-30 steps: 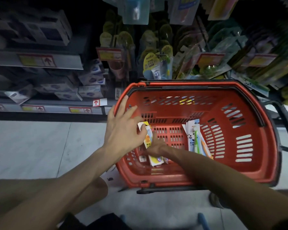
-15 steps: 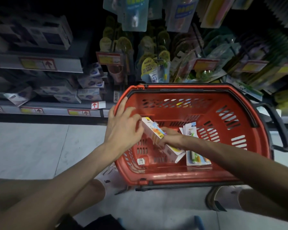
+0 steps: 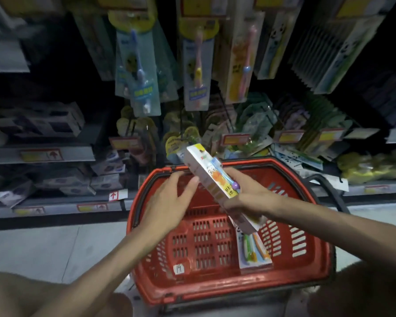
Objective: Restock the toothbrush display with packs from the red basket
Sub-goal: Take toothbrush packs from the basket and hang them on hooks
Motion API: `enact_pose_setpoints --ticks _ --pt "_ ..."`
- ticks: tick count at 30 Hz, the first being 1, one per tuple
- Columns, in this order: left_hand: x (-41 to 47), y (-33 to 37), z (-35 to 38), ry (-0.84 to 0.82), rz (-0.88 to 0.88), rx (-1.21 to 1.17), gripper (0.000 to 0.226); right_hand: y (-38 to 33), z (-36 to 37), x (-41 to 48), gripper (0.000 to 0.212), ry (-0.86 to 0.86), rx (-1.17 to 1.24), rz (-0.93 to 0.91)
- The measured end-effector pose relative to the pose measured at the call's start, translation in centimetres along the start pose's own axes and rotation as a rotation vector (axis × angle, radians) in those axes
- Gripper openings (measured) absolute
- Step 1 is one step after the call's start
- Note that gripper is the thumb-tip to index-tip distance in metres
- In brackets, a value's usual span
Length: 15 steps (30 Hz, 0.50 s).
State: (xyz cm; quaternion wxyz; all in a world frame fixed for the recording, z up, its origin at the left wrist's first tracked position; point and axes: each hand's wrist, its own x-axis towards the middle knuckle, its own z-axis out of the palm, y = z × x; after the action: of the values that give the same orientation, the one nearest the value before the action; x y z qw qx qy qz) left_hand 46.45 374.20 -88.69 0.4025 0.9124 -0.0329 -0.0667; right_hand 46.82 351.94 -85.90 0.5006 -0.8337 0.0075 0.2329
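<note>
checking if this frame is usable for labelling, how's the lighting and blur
Head view is dim overall, shelves at left and far right nearly black; basket and held pack are lit best; in the same head view the hanging packs are blurred and price tags unreadable; wide-angle bending tilts the shelves at the edges.

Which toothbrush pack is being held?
The tilted pack in the right hand, above the red basket; the other loose pack lies on its floor.

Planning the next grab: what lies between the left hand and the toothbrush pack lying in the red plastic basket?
Head view: only bare slotted floor of the red plastic basket, between the left hand and the flat toothbrush pack.
</note>
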Motion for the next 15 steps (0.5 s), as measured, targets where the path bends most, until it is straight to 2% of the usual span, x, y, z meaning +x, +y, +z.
enact_pose_setpoints --ticks 2,6,9,11,15 --pt "0.8 2.5 0.0 -0.059 -0.062 -0.333 0.062 -1.6 -1.5 -0.3 0.083 0.038 0.015 -0.049" --pt "2.1 7.4 0.6 -0.117 -0.101 -0.629 0.067 -3.4 -3.8 -0.2 0.071 0.171 -0.046 -0.142" --pt "2.9 10.9 1.7 -0.208 -0.167 -0.797 0.054 -3.8 -4.4 -0.1 0.068 0.340 -0.130 -0.198" --pt "3.1 13.0 2.7 -0.227 -0.200 -0.937 0.044 -3.9 -4.6 -0.2 0.071 0.392 -0.219 -0.233" --pt "3.8 14.5 4.2 -0.188 -0.366 -1.217 0.021 -3.6 -5.5 -0.2 0.088 0.327 -0.347 -0.249"
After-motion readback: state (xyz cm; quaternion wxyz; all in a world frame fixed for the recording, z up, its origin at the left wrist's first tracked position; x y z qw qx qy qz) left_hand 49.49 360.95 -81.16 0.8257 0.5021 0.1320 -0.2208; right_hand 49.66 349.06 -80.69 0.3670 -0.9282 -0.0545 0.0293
